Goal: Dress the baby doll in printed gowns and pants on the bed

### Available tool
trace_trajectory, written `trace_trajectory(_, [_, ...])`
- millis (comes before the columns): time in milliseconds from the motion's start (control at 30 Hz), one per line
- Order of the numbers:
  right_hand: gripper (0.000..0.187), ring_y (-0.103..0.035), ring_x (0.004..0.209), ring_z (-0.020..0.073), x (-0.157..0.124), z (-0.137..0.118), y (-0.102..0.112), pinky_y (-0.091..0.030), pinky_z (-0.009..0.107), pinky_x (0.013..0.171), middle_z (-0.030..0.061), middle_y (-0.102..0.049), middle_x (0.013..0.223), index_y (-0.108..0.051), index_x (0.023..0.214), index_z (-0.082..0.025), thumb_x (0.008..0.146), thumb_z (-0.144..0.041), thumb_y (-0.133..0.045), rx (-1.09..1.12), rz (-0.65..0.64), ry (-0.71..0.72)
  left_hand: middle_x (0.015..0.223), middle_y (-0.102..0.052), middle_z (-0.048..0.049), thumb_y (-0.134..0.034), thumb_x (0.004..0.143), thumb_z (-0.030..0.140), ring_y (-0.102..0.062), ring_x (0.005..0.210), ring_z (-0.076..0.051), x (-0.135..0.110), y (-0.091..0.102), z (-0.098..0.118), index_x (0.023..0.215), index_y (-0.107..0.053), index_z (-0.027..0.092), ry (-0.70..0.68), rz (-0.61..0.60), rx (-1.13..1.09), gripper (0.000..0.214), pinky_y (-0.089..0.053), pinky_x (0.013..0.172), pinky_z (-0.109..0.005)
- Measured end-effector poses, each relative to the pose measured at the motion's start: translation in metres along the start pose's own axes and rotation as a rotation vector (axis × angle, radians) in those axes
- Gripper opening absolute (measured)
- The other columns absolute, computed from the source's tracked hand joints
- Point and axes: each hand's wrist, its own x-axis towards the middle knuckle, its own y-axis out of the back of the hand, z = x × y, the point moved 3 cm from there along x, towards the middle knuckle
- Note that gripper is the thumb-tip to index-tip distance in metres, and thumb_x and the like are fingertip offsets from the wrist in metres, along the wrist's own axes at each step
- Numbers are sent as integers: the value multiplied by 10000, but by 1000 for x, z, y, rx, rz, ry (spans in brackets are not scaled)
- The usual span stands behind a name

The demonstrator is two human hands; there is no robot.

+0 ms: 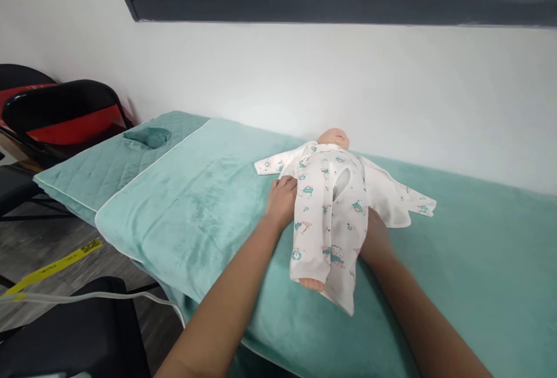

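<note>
A baby doll [334,136] lies on its back, head toward the wall. It is dressed in a white printed baby top [385,195] with the sleeves spread out to both sides. White printed baby trousers [313,215] lie over its front, with a split opening near the middle. A bit of the doll's foot shows at the left leg's cuff; the right leg hangs flat and loose. My left hand [284,197] is closed at the trousers' left edge, fingertips tucked in at the cloth. My right hand [376,240] is at the right edge, its fingers hidden by cloth.
A green plush cover [195,204] is spread over the massage bed, which has a face hole [148,137] at its left end. Black folding chairs [65,105] stand to the left. A dark stool [82,331] and a white cable [96,295] are at lower left. A wall runs behind.
</note>
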Motion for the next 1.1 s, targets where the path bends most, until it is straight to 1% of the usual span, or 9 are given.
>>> trace_trajectory(67, [330, -607, 1170, 358, 1, -4, 4, -455, 533, 1039, 138, -715, 1153, -706, 1078, -229, 822, -333, -526, 66, -8, -9, 1180, -644, -94, -427, 963, 280, -459, 1231, -278, -2, -1, 1, 1071, -652, 196, -17, -22, -18, 263, -385, 939, -427])
trace_trajectory(167, [388, -607, 1188, 357, -2, -7, 7, -503, 499, 998, 133, -687, 1226, -667, 1175, -252, 849, -408, -525, 216, -21, -57, 1308, -593, -102, -437, 952, 321, -410, 1295, -287, -4, -2, 2, 1230, -587, 187, -49, -46, -47, 343, -374, 995, -429])
trace_trajectory(300, [422, -624, 1161, 394, -10, -4, 5, -538, 535, 927, 158, -685, 1222, -672, 1164, -241, 822, -454, -547, 289, -27, -104, 1395, -527, -139, -504, 903, 401, -367, 1337, -311, -4, -3, 2, 1364, -498, 168, -78, -77, -72, 516, -340, 1066, -452])
trace_trajectory(500, [354, -650, 1119, 387, -12, 0, 0, -542, 555, 915, 145, -709, 1170, -686, 1087, -260, 832, -449, -529, 294, -3, -109, 1375, -555, -120, -591, 826, 385, -378, 1333, -320, -6, -2, 6, 1331, -558, 226, -129, -150, -85, 531, -323, 1097, -452])
trace_trajectory(667, [368, -639, 1144, 385, -11, -3, 1, -543, 548, 921, 159, -696, 1195, -675, 1105, -258, 830, -466, -544, 296, 1, -88, 1374, -565, -113, -616, 810, 369, -422, 1297, -319, -11, -5, 15, 1255, -615, 237, -211, -196, -85, 464, -279, 1139, -453])
trace_trajectory(833, [389, -625, 1161, 386, -9, -11, 8, -537, 532, 927, 148, -669, 1258, -663, 1172, -256, 836, -425, -564, 288, -47, -95, 1260, -621, -105, -501, 908, 320, -470, 1249, -280, -12, 0, 17, 1192, -644, 180, -108, -93, -163, 348, -342, 1087, -415])
trace_trajectory(900, [363, -626, 1161, 372, -6, -16, 11, -540, 512, 929, 140, -680, 1237, -672, 1156, -250, 847, -404, -561, 290, -59, -92, 1219, -637, -102, -509, 908, 316, -488, 1221, -270, -12, 2, 16, 1161, -656, 178, -86, -69, -174, 323, -364, 1067, -401])
trace_trajectory(1033, [289, -627, 1157, 322, 1, -24, 13, -504, 474, 1009, 103, -720, 1143, -704, 1091, -251, 865, -335, -544, 271, -91, 33, 1184, -656, -110, -522, 899, 295, -502, 1198, -274, -13, 3, 13, 1114, -675, 197, -47, -57, -160, 281, -387, 1033, -408])
trace_trajectory(1100, [284, -640, 1129, 309, 2, -25, 12, -516, 459, 990, 93, -726, 1131, -716, 1074, -249, 863, -308, -535, 201, -80, 112, 1190, -656, -102, -509, 904, 278, -500, 1207, -271, -17, 4, 11, 1135, -670, 216, -17, -37, -155, 287, -388, 1020, -412])
